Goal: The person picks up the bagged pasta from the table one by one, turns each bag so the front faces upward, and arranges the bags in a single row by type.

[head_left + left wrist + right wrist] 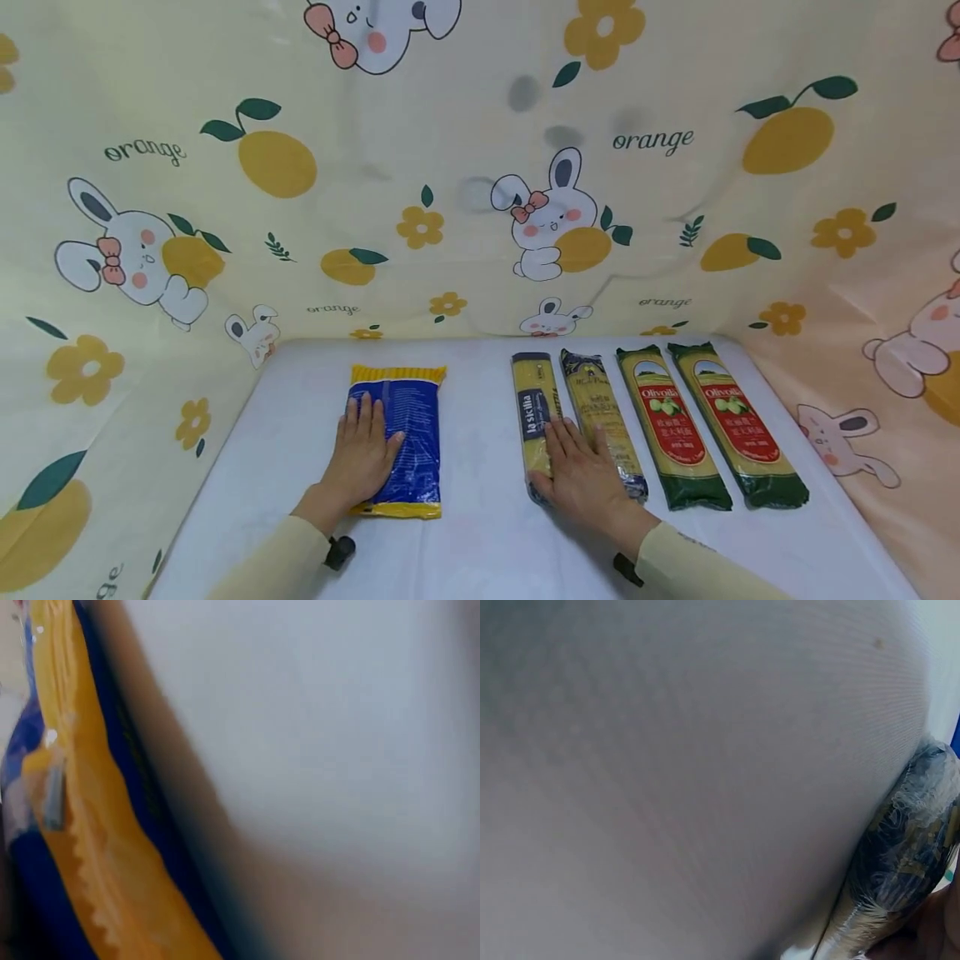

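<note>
My left hand (360, 454) rests with its fingers straight on a blue packet with yellow ends (416, 454), at the left of the table. Part of that packet's yellow sealed edge (112, 847) fills the left of the left wrist view. Spread fingers of my right hand (581, 475) lie across the la sicilia pasta packet (533, 387) and reach the lower part of a second gold pasta packet (596, 392) beside it. Its palm covers part of both. A crinkled clear-and-dark packet end (907, 840) shows in the right wrist view, which is mostly blocked by a pale surface.
Two green-and-gold Olivoilà pasta packets, the inner one (672, 429) and the outer one (738, 429), lie side by side at the right. All lie on a white tabletop (480, 533). A patterned cloth (465, 167) with rabbits and oranges stands behind and at both sides.
</note>
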Demonstrator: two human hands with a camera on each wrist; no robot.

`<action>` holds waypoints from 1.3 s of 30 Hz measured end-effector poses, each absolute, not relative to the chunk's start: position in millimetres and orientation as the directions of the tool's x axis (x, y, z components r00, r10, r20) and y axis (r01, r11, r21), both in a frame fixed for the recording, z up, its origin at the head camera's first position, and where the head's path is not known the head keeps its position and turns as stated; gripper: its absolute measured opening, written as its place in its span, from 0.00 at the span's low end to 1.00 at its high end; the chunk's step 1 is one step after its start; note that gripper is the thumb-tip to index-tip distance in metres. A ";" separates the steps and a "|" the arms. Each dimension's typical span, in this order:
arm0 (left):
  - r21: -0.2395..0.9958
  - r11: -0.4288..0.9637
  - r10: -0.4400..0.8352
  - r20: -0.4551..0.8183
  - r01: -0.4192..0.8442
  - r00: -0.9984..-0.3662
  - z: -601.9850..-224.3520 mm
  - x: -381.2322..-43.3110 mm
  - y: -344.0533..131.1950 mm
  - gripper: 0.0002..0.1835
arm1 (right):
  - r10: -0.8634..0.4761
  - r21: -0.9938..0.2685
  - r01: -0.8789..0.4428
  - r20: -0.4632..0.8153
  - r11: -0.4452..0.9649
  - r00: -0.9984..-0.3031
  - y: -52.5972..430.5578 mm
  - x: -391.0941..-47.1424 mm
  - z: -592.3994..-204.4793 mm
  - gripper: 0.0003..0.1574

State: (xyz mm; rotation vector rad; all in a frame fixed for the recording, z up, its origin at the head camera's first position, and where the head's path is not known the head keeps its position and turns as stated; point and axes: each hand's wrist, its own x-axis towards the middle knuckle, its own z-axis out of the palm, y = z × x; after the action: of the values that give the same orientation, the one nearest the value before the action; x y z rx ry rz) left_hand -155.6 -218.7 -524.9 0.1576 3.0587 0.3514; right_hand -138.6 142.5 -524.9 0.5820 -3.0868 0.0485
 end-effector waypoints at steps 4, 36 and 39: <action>0.220 0.971 0.102 -0.009 0.097 -0.995 -526.5 -150.0 -185.9 0.41 | -0.365 -0.035 -0.365 0.008 0.930 -0.931 143.2 -138.8 -524.5 0.50; 0.336 0.911 0.260 -0.020 0.238 -0.965 -532.8 -140.4 -171.9 0.48 | -0.368 -0.002 -0.370 0.076 0.929 -0.927 145.7 -139.3 -529.2 0.50; 0.344 0.907 0.267 -0.024 0.243 -0.963 -533.5 -133.9 -174.0 0.48 | -0.364 -0.009 -0.365 0.049 0.931 -0.930 144.9 -138.6 -529.2 0.50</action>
State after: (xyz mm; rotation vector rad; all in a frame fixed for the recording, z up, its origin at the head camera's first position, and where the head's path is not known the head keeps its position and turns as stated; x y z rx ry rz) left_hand -133.9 -174.0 -533.5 0.4009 2.9987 0.5272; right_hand -138.6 144.9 -529.2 0.5741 -3.0415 0.0284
